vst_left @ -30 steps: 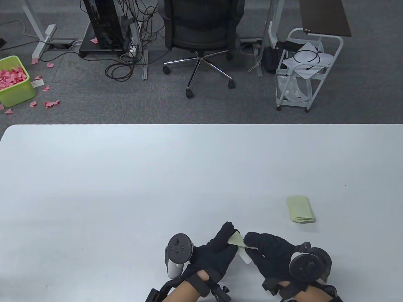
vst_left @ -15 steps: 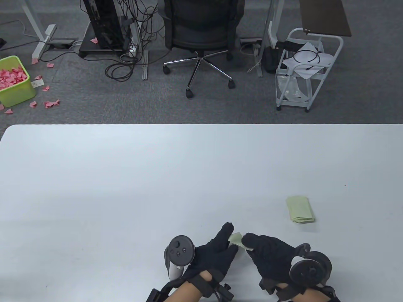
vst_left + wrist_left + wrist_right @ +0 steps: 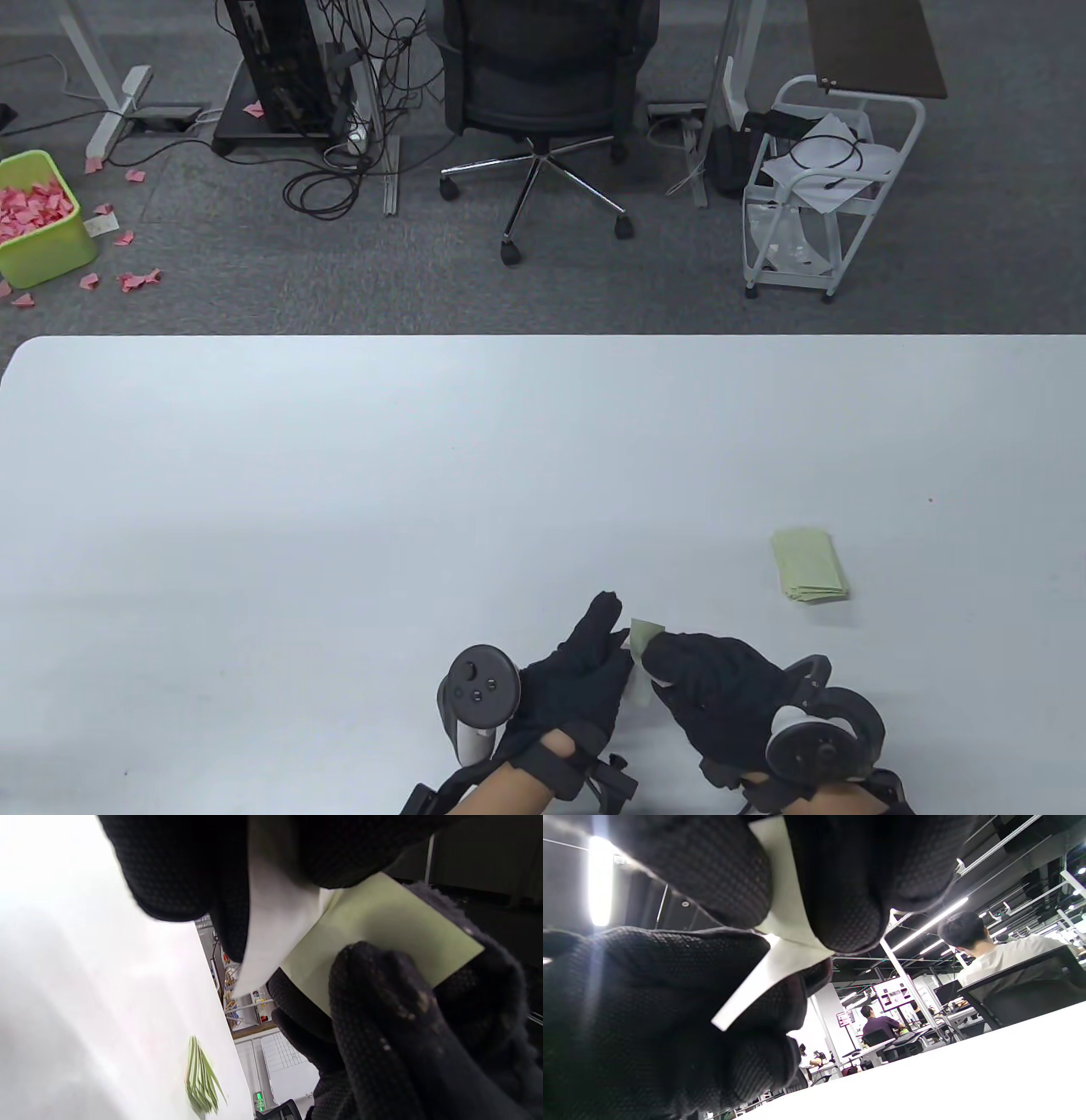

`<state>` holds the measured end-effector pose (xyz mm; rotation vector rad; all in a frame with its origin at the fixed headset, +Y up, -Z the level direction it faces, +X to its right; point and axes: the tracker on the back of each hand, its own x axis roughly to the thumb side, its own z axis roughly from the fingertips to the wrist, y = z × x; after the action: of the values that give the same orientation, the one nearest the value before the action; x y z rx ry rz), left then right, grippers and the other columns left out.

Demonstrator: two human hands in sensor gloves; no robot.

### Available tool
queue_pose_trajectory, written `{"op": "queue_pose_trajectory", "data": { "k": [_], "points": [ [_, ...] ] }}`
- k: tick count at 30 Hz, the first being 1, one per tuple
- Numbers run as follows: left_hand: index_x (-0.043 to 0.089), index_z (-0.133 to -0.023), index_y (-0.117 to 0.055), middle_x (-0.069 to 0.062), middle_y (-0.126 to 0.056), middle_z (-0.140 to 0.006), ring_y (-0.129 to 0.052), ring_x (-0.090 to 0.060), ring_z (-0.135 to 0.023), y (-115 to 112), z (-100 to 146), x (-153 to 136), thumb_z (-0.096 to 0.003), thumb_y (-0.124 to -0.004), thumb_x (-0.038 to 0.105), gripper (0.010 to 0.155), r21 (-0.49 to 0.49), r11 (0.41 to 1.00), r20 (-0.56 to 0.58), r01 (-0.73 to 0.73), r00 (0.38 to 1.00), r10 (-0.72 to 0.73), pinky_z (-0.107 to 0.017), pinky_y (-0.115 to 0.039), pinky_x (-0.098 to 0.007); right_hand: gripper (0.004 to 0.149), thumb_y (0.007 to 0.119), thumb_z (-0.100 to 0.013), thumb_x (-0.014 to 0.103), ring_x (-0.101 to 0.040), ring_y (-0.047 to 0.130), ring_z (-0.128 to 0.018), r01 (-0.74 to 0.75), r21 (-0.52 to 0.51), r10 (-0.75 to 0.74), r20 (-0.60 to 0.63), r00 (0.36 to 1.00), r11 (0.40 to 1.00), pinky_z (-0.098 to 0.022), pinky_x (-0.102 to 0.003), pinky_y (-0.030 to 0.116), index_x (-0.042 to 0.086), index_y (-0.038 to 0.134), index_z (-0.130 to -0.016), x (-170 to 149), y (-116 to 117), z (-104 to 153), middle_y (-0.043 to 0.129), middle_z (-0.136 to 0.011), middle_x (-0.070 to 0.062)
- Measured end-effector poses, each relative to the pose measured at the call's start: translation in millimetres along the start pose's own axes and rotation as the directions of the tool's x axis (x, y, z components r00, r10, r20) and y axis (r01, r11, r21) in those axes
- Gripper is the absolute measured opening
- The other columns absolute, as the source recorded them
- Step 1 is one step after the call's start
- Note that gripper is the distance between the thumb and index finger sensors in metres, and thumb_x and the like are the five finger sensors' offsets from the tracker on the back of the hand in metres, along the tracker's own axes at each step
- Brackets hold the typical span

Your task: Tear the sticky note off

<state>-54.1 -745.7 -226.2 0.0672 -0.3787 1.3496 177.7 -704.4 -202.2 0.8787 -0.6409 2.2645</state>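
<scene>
1. Both hands are meeting at the bottom centre of the frame, just above the tabletop [image 3: 339,475].
2. The left hand [image 3: 585,671] is gripping the white backing sheet [image 3: 275,921].
3. The right hand [image 3: 713,688] is pinching the green note [image 3: 645,632] between thumb and fingers.
4. A green pad [image 3: 810,566] is lying on the tabletop at the lower right, well apart from the hands.

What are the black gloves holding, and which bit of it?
Both hands pinch one green sticky note. The left hand holds its left edge; the right hand pinches its white backing sheet between fingertips, above the table.
</scene>
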Motion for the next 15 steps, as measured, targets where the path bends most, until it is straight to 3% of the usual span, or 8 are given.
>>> {"op": "queue_pose_trajectory", "data": {
  "k": [15],
  "points": [
    [-0.006, -0.105, -0.061, -0.010, -0.096, -0.083, -0.108, -0.022, -0.058, 10.1, -2.1, -5.4, -0.0549, -0.083, 0.024, 0.063, 0.064, 0.998, -0.060, 0.022, 0.998, -0.018, -0.047, -0.091, -0.044, 0.037, 0.091, -0.045, 0.026, -0.026, 0.101, -0.060, -0.043, -0.045, 0.044, 0.024, 0.999, 0.998, -0.046, -0.039, 0.085, 0.021, 0.083, -0.081, 1.8, -8.6, -1.1, 0.092, -0.076, -0.005]
  ]
}}
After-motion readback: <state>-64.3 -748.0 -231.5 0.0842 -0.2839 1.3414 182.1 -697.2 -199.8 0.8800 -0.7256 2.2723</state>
